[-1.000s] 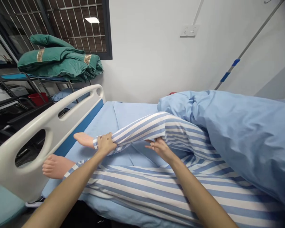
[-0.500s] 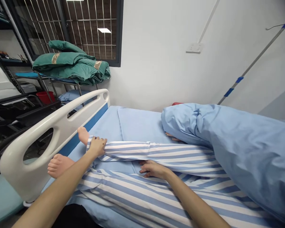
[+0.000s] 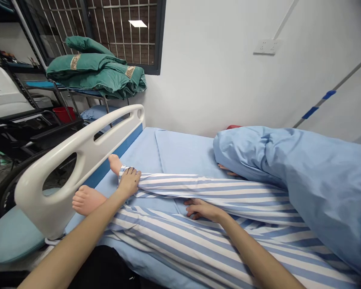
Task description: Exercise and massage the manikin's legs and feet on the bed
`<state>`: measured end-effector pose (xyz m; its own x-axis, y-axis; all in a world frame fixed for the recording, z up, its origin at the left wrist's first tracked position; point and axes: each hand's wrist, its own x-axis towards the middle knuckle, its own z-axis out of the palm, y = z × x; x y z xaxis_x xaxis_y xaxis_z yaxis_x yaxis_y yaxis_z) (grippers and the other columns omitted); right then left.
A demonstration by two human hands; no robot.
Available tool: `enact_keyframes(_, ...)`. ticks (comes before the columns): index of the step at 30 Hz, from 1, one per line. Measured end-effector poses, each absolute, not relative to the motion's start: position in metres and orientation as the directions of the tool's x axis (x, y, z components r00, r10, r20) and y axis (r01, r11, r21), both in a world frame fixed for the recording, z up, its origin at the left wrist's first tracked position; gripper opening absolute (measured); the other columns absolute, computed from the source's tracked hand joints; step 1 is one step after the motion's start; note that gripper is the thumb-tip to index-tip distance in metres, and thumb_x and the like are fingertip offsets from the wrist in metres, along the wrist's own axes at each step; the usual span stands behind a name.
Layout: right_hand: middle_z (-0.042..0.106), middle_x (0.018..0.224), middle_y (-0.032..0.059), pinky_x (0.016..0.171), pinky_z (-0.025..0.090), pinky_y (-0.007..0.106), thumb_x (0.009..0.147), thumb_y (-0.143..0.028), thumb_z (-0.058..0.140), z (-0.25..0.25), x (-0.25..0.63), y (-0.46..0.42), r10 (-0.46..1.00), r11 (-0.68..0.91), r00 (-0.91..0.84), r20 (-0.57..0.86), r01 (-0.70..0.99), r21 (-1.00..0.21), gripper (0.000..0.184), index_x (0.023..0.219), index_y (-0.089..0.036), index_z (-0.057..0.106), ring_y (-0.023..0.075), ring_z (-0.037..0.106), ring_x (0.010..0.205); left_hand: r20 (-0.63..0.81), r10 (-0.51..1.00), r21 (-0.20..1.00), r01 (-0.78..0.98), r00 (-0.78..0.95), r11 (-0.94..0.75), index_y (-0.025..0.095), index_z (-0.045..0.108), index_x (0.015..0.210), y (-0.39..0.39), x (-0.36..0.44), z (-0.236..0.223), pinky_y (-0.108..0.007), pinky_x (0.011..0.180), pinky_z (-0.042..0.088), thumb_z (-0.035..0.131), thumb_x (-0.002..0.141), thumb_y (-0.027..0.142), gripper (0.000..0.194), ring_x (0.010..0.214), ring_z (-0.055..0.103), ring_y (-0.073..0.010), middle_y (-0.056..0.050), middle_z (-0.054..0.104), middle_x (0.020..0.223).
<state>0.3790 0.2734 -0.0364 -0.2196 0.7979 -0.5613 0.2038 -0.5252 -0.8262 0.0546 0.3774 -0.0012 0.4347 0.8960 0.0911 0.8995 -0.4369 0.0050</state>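
The left hand (image 3: 130, 181) was closed over the cuffed ankle of the far leg (image 3: 198, 184), its thumb out of sight. The right hand (image 3: 201, 209) was released, palm side not visible, its fingers loosely bent at the near edge of that same leg, about level with its middle. The far leg, in blue-and-white striped trousers, lay straight along the bed, stretching from under the left hand past the right; its bare far foot (image 3: 115, 163) stuck out beyond the cuff. The near leg (image 3: 174, 235) lay below both hands, its near foot (image 3: 88, 200) partly behind the left forearm.

Under the legs was a light blue sheet (image 3: 183, 150). A bulky blue quilt (image 3: 291, 160) covered the right part, with fingers (image 3: 226, 169) showing at its edge. A cream footboard (image 3: 87, 150) closed the left end; beyond it were a wheelchair (image 3: 30, 132), a red bucket (image 3: 63, 114) and folded green bedding (image 3: 99, 72) beneath a barred window (image 3: 120, 32). Along the white wall (image 3: 201, 80) were a socket plate (image 3: 266, 47) and, farther right, a pole (image 3: 321, 101) with blue bands.
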Motion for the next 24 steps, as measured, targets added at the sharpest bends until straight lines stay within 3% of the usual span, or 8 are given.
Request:
enact_keyframes(4, 0.061, 0.093, 0.0066, 0.063, 0.049, 0.027, 0.068, -0.031, 0.067, -0.038, 0.381, 0.274, 0.799, -0.514, -0.223, -0.559, 0.232, -0.826, 0.037, 0.100, -0.017, 0.057, 0.0191, 0.062, 0.082, 0.195, 0.871, 0.137, 0.867, 0.450, -0.479, 0.022, 0.047, 0.123, 0.347, 0.043, 0.011, -0.040, 0.107, 0.022, 0.061, 0.066, 0.035, 0.061, 0.127, 0.030, -0.0302, -0.011, 0.043, 0.134)
enact_keyframes(7, 0.061, 0.087, 0.0046, 0.062, 0.047, 0.027, 0.069, -0.031, 0.066, -0.040, 0.382, 0.275, 0.800, -0.506, -0.235, -0.553, 0.231, -0.831, 0.034, 0.098, -0.017, 0.057, 0.0178, 0.061, 0.078, 0.017, 0.817, 0.359, 0.759, 0.576, -0.542, 0.029, 0.049, 0.120, 0.315, 0.021, 0.019, -0.032, 0.097, 0.036, 0.062, 0.064, 0.046, 0.060, 0.115, 0.046, -0.0241, -0.002, 0.053, 0.125)
enact_keyframes(9, 0.060, 0.083, 0.0036, 0.061, 0.046, 0.026, 0.070, -0.032, 0.065, -0.041, 0.382, 0.274, 0.800, -0.505, -0.236, -0.552, 0.231, -0.831, 0.031, 0.096, -0.018, 0.057, 0.0165, 0.060, 0.075, -0.128, 0.722, 0.417, 0.697, 0.680, -0.583, 0.032, 0.051, 0.117, 0.297, 0.006, 0.020, -0.029, 0.088, 0.041, 0.065, 0.061, 0.047, 0.060, 0.104, 0.054, -0.0221, 0.001, 0.059, 0.116)
enact_keyframes(14, 0.061, 0.076, 0.0022, 0.064, 0.045, 0.027, 0.070, -0.035, 0.062, -0.041, 0.376, 0.274, 0.814, -0.487, -0.178, -0.553, 0.308, -0.817, 0.028, 0.093, -0.018, 0.059, 0.0160, 0.059, 0.072, -0.167, 0.757, 0.066, 0.773, 0.632, -0.631, 0.020, 0.057, 0.106, 0.274, 0.001, 0.008, -0.040, 0.089, 0.038, 0.066, 0.056, 0.024, 0.051, 0.095, 0.057, -0.0283, -0.010, 0.064, 0.103)
enact_keyframes(17, 0.061, 0.071, 0.0028, 0.066, 0.046, 0.031, 0.067, -0.035, 0.062, -0.031, 0.367, 0.270, 0.864, -0.410, -0.116, -0.490, 0.404, -0.818, 0.025, 0.084, -0.018, 0.061, 0.0186, 0.059, 0.070, -0.140, 0.789, -0.023, 0.795, 0.598, -0.607, 0.017, 0.057, 0.103, 0.274, 0.009, -0.002, -0.042, 0.087, 0.037, 0.061, 0.057, 0.019, 0.045, 0.090, 0.058, -0.0279, -0.013, 0.064, 0.098)
enact_keyframes(19, 0.062, 0.074, 0.0047, 0.072, 0.047, 0.036, 0.062, -0.035, 0.065, -0.017, 0.357, 0.259, 0.946, -0.269, -0.036, -0.323, 0.471, -0.840, 0.024, 0.079, -0.019, 0.063, 0.0231, 0.059, 0.078, -0.122, 0.787, -0.026, 0.790, 0.605, -0.612, 0.017, 0.056, 0.102, 0.274, 0.011, -0.005, -0.042, 0.086, 0.037, 0.060, 0.058, 0.019, 0.044, 0.089, 0.058, -0.0273, -0.013, 0.064, 0.097)
enact_keyframes(22, 0.065, 0.091, 0.0079, 0.086, 0.043, 0.040, 0.062, -0.038, 0.065, 0.002, 0.335, 0.217, 0.991, -0.013, 0.123, 0.057, 0.503, -0.864, 0.032, 0.089, -0.020, 0.066, 0.0283, 0.055, 0.099, -0.096, 0.780, -0.033, 0.782, 0.618, -0.623, 0.016, 0.056, 0.101, 0.272, 0.008, -0.009, -0.041, 0.085, 0.037, 0.058, 0.058, 0.020, 0.043, 0.088, 0.058, -0.0268, -0.011, 0.065, 0.096)
enact_keyframes(24, 0.065, 0.094, 0.0083, 0.084, 0.045, 0.038, 0.068, -0.040, 0.063, 0.001, 0.313, 0.175, 0.986, 0.036, 0.136, 0.097, 0.394, -0.918, 0.034, 0.095, -0.020, 0.066, 0.0257, 0.058, 0.093, -0.072, 0.774, -0.032, 0.774, 0.629, -0.632, 0.016, 0.056, 0.102, 0.271, 0.006, -0.010, -0.041, 0.084, 0.037, 0.057, 0.059, 0.020, 0.043, 0.088, 0.057, -0.0266, -0.011, 0.065, 0.096)
